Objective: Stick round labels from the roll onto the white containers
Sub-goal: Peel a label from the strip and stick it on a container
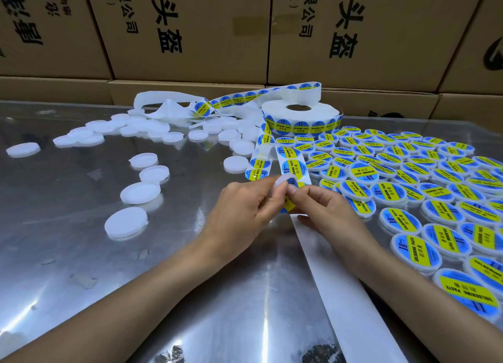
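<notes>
My left hand [242,207] pinches a small white round container [280,181] at the table's middle. My right hand [324,210] meets it there, thumb and forefinger pinching a blue and yellow round label [290,202] at the strip's end. The label strip [290,162] runs back to the roll [300,117], which lies flat near the far edge. Several bare white containers [140,192] are scattered on the left. Several labelled containers [408,172] crowd the right side.
The shiny metal table [81,253] reflects light. An emptied white backing strip [340,281] trails from my right hand toward the near edge. More crumpled backing [168,109] is piled behind the bare containers. Cardboard boxes [190,30] wall off the far side.
</notes>
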The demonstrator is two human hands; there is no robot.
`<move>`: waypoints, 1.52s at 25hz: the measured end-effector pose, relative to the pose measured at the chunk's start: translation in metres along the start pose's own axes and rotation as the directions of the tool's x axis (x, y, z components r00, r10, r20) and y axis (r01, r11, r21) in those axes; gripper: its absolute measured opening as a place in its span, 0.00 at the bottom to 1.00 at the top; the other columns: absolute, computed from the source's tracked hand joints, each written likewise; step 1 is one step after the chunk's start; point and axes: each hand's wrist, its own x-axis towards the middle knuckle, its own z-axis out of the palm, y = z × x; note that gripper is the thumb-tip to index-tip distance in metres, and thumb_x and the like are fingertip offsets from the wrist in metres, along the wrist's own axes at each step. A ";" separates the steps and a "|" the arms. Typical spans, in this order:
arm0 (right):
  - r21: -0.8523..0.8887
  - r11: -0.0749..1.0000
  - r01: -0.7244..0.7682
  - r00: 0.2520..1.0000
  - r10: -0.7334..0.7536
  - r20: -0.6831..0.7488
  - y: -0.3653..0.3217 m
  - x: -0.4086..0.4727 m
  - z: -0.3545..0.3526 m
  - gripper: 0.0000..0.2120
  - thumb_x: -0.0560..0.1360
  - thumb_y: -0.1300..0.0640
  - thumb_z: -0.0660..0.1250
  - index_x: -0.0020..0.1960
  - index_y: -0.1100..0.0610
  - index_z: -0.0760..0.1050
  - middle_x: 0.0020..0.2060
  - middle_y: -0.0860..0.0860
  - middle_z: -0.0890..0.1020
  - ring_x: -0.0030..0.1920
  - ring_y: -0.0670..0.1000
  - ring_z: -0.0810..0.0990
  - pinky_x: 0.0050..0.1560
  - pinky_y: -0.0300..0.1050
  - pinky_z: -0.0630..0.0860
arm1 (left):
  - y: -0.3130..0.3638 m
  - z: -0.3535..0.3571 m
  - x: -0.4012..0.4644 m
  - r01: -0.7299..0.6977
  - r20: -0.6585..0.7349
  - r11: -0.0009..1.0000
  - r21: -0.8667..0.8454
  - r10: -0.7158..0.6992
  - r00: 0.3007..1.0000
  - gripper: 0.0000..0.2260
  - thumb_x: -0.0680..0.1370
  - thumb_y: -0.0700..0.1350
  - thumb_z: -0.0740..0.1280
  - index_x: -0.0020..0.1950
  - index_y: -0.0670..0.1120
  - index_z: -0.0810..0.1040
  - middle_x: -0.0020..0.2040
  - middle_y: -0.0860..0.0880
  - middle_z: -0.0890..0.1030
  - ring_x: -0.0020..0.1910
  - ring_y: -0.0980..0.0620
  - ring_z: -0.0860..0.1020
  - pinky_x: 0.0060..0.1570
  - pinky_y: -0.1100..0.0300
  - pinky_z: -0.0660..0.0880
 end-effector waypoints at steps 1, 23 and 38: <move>-0.024 1.000 0.016 1.000 -0.017 -0.018 -0.001 0.000 0.000 0.19 0.62 0.39 0.66 0.36 0.55 0.78 0.36 0.52 0.79 0.39 0.45 0.76 0.38 0.31 0.70 | 0.000 0.000 0.000 -0.019 -0.011 1.000 0.009 0.019 1.000 0.13 0.79 0.51 0.57 0.38 0.50 0.76 0.24 0.55 0.62 0.27 0.54 0.60 0.27 0.67 0.58; -0.035 0.982 0.188 0.980 -0.189 -0.061 0.008 0.003 0.001 0.17 0.61 0.42 0.70 0.34 0.57 0.80 0.30 0.44 0.82 0.32 0.38 0.78 0.34 0.29 0.73 | 0.015 0.016 0.001 0.740 0.626 0.146 -0.657 -0.441 0.643 0.20 0.81 0.56 0.52 0.55 0.47 0.79 0.46 0.47 0.85 0.43 0.52 0.84 0.45 0.60 0.80; -0.105 0.993 0.056 0.968 -0.079 -0.238 0.008 0.006 0.001 0.29 0.81 0.44 0.47 0.33 0.51 0.80 0.29 0.40 0.83 0.32 0.34 0.80 0.32 0.24 0.70 | 0.010 0.024 -0.002 0.683 0.540 0.324 -0.655 -0.432 0.723 0.16 0.81 0.53 0.54 0.49 0.49 0.80 0.43 0.50 0.85 0.44 0.53 0.84 0.35 0.67 0.77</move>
